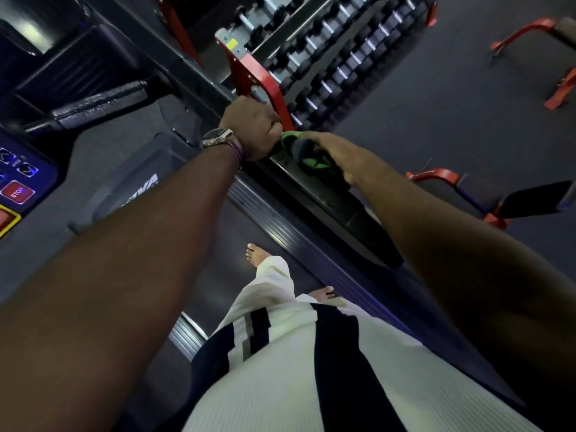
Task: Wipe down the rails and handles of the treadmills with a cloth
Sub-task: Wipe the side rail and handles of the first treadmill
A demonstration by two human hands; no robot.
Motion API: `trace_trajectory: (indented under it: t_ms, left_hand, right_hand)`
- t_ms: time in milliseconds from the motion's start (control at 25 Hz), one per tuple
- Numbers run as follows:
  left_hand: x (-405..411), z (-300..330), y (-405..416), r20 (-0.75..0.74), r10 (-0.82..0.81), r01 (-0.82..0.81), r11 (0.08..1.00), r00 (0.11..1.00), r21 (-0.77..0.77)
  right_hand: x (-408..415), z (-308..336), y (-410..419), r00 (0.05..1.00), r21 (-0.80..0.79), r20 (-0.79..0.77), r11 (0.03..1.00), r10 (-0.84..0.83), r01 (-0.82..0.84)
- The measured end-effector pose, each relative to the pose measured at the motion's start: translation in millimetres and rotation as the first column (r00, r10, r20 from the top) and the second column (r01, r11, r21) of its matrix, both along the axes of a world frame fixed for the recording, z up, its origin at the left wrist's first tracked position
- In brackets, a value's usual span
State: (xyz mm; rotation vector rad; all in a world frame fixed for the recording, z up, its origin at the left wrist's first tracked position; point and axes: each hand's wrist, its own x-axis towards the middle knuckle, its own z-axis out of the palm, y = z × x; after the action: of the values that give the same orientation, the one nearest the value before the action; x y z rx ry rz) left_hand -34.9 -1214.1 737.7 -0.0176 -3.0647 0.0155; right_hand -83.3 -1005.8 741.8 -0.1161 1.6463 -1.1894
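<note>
On the treadmill's right side rail (327, 198), my two hands sit almost touching, with bare dark rail running back toward my hip and open floor (436, 104) beyond its outer edge. A red-framed dumbbell rack (299, 51) stands close past the rail's far end. That rail is flat, hard and faintly glossy; the cloth (307, 154) is soft, grey with green patches. My left hand (251, 127), arm straight, curls round the rail. My right hand (335, 152) presses the bunched cloth onto the rail, fingers wrapped over it.
</note>
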Motion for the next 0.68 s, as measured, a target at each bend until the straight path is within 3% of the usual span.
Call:
trace_trajectory:
  t_ms: [120, 200, 320, 400, 480, 560, 640, 680]
  left_hand:
    - [0.7, -2.2, 1.0, 0.0, -0.004, 0.004, 1.0, 1.0, 0.022]
    - [1.7, -1.0, 0.0, -0.002, 0.019, -0.019, 0.999, 1.0, 0.027]
    - [2.4, 2.0, 1.7, -0.005, 0.029, -0.029, 1.0, 1.0, 0.012]
    - [2.3, 4.8, 3.5, 0.011, 0.013, -0.013, 1.0, 1.0, 0.007]
    - [2.4, 8.2, 4.1, 0.029, 0.001, -0.002, 1.0, 1.0, 0.005]
    - [2.7, 9.3, 5.3, 0.048, -0.007, 0.006, 1.0, 0.999, 0.002]
    - [3.3, 8.9, 4.4, 0.073, -0.022, 0.023, 1.0, 0.997, -0.004]
    - [3.8, 8.7, 3.3, 0.08, -0.035, 0.036, 0.999, 0.996, -0.007]
  right_hand:
    - [8.0, -7.8, 30.9, 0.997, -0.061, -0.037, 0.996, -0.074, 0.071]
    - [8.3, -5.7, 30.6, 0.997, -0.016, -0.016, 0.997, -0.079, 0.079]
    - [8.9, 20.3, -4.9, 0.969, 0.074, -0.213, 0.991, 0.123, -0.11]
    - [24.6, 18.4, -2.0, 0.783, 0.221, -0.557, 0.958, 0.278, -0.183]
    - [58.2, 15.7, 12.6, 0.529, 0.437, -0.764, 0.899, 0.37, 0.003]
    - [91.6, 6.7, -4.3, 0.304, 0.55, -0.826, 0.797, 0.475, 0.249]
    - [110.7, 2.7, -38.4, 0.18, 0.613, -0.786, 0.707, 0.592, 0.353]
    - [113.4, -0.7, -46.2, 0.116, 0.585, -0.799, 0.718, 0.59, 0.377]
